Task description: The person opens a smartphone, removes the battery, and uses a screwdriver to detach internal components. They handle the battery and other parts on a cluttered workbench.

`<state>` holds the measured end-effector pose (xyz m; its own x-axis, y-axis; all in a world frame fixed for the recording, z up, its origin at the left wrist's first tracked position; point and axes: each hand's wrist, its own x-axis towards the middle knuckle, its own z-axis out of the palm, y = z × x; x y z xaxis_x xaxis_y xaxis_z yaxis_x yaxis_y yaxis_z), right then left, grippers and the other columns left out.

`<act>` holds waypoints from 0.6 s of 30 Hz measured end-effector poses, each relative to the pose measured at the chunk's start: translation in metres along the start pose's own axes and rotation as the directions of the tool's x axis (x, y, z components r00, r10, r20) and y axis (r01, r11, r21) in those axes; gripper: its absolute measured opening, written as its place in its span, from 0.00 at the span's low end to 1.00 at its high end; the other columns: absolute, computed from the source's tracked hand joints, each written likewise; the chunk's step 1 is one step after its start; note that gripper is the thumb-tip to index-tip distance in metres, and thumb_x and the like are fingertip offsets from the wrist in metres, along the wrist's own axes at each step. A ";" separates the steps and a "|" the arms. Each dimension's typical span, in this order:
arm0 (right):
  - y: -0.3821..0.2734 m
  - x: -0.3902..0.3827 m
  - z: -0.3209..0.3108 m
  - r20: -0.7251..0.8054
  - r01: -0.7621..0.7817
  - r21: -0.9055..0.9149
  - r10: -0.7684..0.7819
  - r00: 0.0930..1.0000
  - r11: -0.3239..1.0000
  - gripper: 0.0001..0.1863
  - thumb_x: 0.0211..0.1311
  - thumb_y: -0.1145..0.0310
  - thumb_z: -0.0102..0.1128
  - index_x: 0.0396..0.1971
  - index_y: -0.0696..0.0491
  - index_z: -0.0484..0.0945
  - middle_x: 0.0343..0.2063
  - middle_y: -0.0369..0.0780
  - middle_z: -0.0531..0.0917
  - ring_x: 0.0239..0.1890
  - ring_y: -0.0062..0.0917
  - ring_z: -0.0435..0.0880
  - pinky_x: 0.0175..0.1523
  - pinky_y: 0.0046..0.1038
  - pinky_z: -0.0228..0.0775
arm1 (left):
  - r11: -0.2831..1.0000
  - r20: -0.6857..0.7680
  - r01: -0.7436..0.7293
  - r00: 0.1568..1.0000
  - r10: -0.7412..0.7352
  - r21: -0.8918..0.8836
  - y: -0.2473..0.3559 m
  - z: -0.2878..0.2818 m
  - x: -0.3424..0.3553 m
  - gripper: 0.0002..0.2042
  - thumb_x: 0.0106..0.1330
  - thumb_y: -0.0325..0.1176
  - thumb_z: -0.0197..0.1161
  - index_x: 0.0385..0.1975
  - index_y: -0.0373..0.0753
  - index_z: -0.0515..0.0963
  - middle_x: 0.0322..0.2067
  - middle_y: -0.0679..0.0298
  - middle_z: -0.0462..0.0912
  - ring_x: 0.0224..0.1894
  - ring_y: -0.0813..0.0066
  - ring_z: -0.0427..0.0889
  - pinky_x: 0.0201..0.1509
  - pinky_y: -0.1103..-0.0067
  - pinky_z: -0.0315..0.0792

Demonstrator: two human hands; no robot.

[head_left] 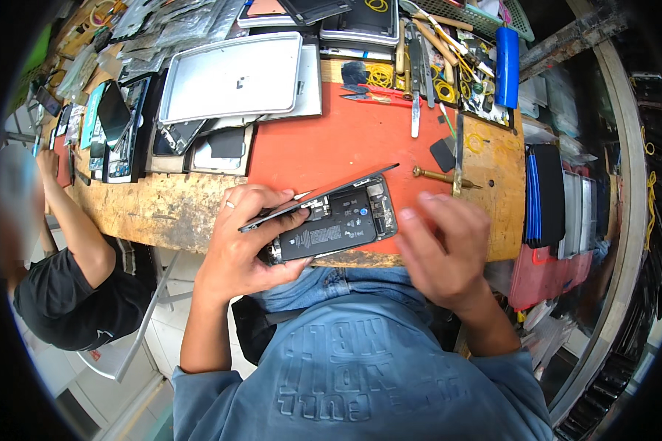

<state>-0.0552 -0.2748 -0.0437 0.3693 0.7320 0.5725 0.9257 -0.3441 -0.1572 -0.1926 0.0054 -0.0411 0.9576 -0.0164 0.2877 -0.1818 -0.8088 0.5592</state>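
Note:
My left hand (237, 246) is closed round an opened smartphone (329, 234), thumb below and fingers at the upper edge. The phone's black battery and circuit parts face up. Its lifted screen panel (349, 182) stands tilted along the far long side, with my left fingers against it. To the right of the phone's end, my right hand (449, 246) is slightly blurred, its fingers apart and nothing visible in them. Beyond it a brass screwdriver (438, 176) lies near the right edge of the orange mat (301, 151).
Tablet shells (232, 77) and phone parts are stacked at the back left. Tweezers (416, 92), red-handled pliers (386, 95) and a blue cylinder (507, 66) lie at the back right. A co-worker in a black shirt (88, 294) sits at left. Dark cases (544, 195) stand beyond the bench's right edge.

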 end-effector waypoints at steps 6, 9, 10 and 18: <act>-0.007 0.034 0.018 0.125 0.229 0.123 -0.244 0.962 0.966 0.17 0.61 0.68 0.67 0.50 0.53 0.86 0.48 0.39 0.85 0.45 0.28 0.83 0.48 0.34 0.71 | 1.000 0.035 0.015 0.999 -0.015 0.005 0.000 -0.004 -0.003 0.30 0.42 0.47 0.85 0.48 0.39 0.90 0.51 0.58 0.82 0.54 0.56 0.80 0.62 0.61 0.72; -0.006 0.034 0.021 0.108 0.276 0.098 -0.286 0.952 0.956 0.17 0.59 0.68 0.67 0.48 0.55 0.86 0.45 0.39 0.86 0.41 0.28 0.82 0.43 0.33 0.68 | 1.000 0.032 0.002 0.999 -0.002 -0.012 -0.001 -0.003 -0.003 0.30 0.45 0.48 0.84 0.49 0.39 0.90 0.52 0.59 0.81 0.56 0.57 0.80 0.65 0.61 0.71; -0.007 0.035 0.020 0.115 0.281 0.088 -0.290 0.950 0.956 0.17 0.59 0.68 0.67 0.47 0.55 0.87 0.45 0.38 0.86 0.41 0.28 0.82 0.43 0.33 0.68 | 1.000 0.025 -0.002 1.000 0.003 -0.019 -0.002 -0.001 -0.004 0.29 0.46 0.47 0.84 0.49 0.40 0.90 0.52 0.59 0.81 0.56 0.57 0.80 0.65 0.61 0.71; -0.016 0.051 0.007 0.024 0.333 0.028 -0.333 0.942 0.943 0.14 0.58 0.70 0.68 0.44 0.55 0.88 0.45 0.39 0.87 0.40 0.26 0.83 0.44 0.32 0.70 | 1.000 0.028 0.027 0.999 -0.026 -0.010 -0.001 -0.001 -0.006 0.29 0.44 0.45 0.84 0.49 0.40 0.89 0.52 0.61 0.81 0.57 0.59 0.79 0.67 0.61 0.70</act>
<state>-0.0506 -0.2275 -0.0175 0.0414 0.8189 0.5724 0.9977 -0.0646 0.0201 -0.1980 0.0065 -0.0423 0.9679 -0.0117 0.2509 -0.1586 -0.8029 0.5746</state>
